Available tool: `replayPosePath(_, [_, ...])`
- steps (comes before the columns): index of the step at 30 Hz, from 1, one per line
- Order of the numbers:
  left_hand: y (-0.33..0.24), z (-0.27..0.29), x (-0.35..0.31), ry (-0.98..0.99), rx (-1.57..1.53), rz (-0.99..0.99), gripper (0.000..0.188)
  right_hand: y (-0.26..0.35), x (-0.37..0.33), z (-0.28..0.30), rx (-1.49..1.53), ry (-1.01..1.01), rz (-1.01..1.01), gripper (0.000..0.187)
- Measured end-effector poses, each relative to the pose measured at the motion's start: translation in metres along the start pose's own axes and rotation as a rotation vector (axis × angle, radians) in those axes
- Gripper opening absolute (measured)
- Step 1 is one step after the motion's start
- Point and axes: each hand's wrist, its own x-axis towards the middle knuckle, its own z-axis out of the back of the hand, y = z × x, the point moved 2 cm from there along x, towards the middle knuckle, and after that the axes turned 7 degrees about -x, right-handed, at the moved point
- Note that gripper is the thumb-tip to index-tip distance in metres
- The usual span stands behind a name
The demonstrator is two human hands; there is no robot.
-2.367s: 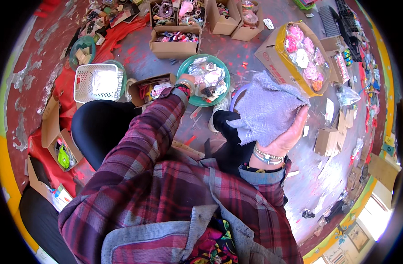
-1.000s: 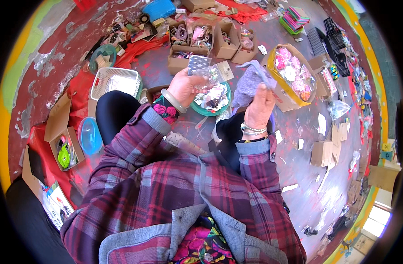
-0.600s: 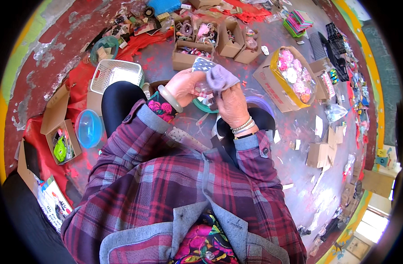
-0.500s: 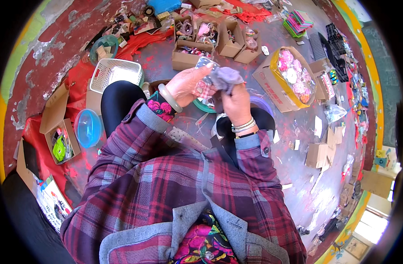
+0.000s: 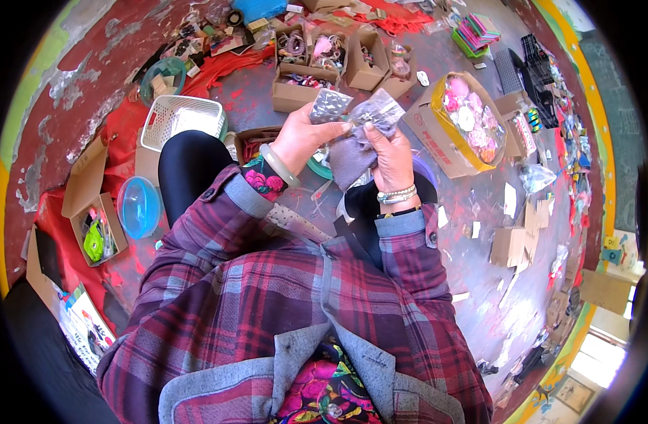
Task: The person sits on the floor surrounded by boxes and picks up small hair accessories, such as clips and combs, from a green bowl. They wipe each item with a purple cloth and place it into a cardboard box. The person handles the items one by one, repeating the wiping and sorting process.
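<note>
My left hand (image 5: 301, 136) is raised in front of me and grips a small clear plastic packet (image 5: 329, 104) of shiny bits. My right hand (image 5: 387, 150) holds a grey-lilac cloth (image 5: 353, 154) that hangs down between the two hands, with a second crinkled clear packet (image 5: 377, 111) pinched at its top. The two hands almost touch. A pale green bangle circles my left wrist and beaded bracelets my right. Below the hands a green round tray (image 5: 319, 168) is mostly hidden.
Open cardboard boxes of trinkets (image 5: 304, 78) stand beyond my hands. A yellow-rimmed box of pink and white pieces (image 5: 465, 121) sits at right. A white plastic basket (image 5: 181, 119) and a blue bowl (image 5: 138, 206) lie at left on the red-stained floor.
My left hand lifted a packet from the green tray. My right hand brought the cloth in from the right until the two met, and the cloth now hangs bunched between them.
</note>
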Motion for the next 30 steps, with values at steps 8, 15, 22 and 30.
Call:
replayPosePath(8, [0.005, 0.007, 0.008, -0.061, 0.164, -0.173, 0.034, -0.002, -0.002, -0.007, 0.079, 0.176, -0.185, 0.031])
replayPosePath(15, [-0.001, 0.003, 0.008, 0.063, 0.249, -0.296, 0.039, 0.006, -0.006, -0.010, 0.176, 0.242, -0.208, 0.034])
replayPosePath(22, [-0.010, 0.005, 0.005, 0.023, -0.122, -0.046, 0.032, 0.002, -0.005, -0.003, 0.146, 0.242, -0.215, 0.033])
replayPosePath(30, [-0.011, 0.017, 0.010, 0.028, -0.382, -0.027, 0.030, 0.006, -0.003, -0.005, 0.199, 0.209, -0.192, 0.037])
